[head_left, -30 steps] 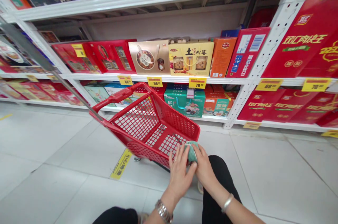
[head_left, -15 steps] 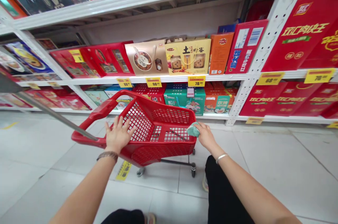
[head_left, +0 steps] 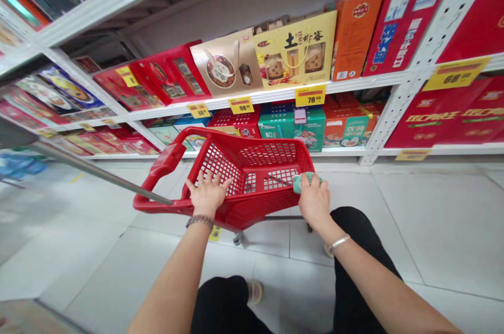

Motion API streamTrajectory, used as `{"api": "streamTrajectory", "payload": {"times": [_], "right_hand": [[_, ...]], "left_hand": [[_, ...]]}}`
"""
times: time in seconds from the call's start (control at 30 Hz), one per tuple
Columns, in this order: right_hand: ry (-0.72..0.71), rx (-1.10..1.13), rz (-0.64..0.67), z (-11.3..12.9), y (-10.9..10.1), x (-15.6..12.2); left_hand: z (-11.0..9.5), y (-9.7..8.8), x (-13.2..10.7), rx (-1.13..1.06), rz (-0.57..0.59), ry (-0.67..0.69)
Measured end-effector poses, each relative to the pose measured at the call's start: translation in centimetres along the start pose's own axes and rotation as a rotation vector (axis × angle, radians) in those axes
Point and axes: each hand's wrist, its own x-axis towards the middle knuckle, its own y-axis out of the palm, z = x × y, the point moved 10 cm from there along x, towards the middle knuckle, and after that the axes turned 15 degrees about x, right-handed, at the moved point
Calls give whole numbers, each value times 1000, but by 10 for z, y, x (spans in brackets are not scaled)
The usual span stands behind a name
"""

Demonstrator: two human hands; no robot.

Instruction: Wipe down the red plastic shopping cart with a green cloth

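A red plastic shopping cart point(head_left: 252, 208) stands in front of me on its wheels, its basket holding no goods. My left hand point(head_left: 208, 195) lies over the near rim at the handle end, fingers spread and nothing in its grasp. At the opposite end, my right hand point(head_left: 315, 200) has its fingers closed on a pale green cloth point(head_left: 298, 183). The cloth is pressed against the near corner of the basket rim. A grey metal pole point(head_left: 102, 172) slants down to the cart's handle point(head_left: 165, 163) from the left.
White shelving point(head_left: 271, 95) runs behind the cart. On it stand a yellow gift box point(head_left: 295, 53), an orange box point(head_left: 356, 34) and several red boxes point(head_left: 417, 118). Yellow price tags point(head_left: 311, 95) hang along its edges. My legs are close below, over the tiled floor point(head_left: 157, 271).
My right hand with the cloth has shifted from the far-end rim to the near corner. My left hand remains spread on the near rim. The view has tilted and moved closer.
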Motion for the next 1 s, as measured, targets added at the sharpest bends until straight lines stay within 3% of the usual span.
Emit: {"api": "streamTrajectory", "payload": {"times": [0.07, 0.17, 0.27, 0.33, 0.4, 0.47, 0.57, 0.77, 0.83, 0.9, 1.0], "right_hand": [[-48, -29, 86, 33, 10, -12], [-214, 43, 212, 104, 34, -30], [-386, 165, 252, 170, 54, -45], [-463, 202, 245, 194, 61, -49], [-533, 218, 241, 199, 63, -50], [-595, 222, 238, 186, 62, -49], [-594, 194, 195, 137, 55, -38], [-344, 80, -65, 3, 15, 15], [-249, 53, -127, -30, 3, 35], [-195, 49, -155, -45, -2, 50], [-176, 85, -169, -31, 2, 56]], "left_hand": [[-2, 1, -1, 12, 24, 0], [-5, 2, -2, 18, 44, -5], [-7, 2, -2, 4, 33, -12], [-8, 1, -4, -2, 20, 0], [-10, 0, -7, -8, 12, 19], [-10, -2, -10, -9, 4, 27], [-12, -6, -15, -4, 6, 23], [-28, -11, -18, -55, 100, 31], [-35, -14, -19, -89, 127, 17], [-42, -21, -21, -110, 115, -12], [-57, -34, -24, -116, 46, -3]]}}
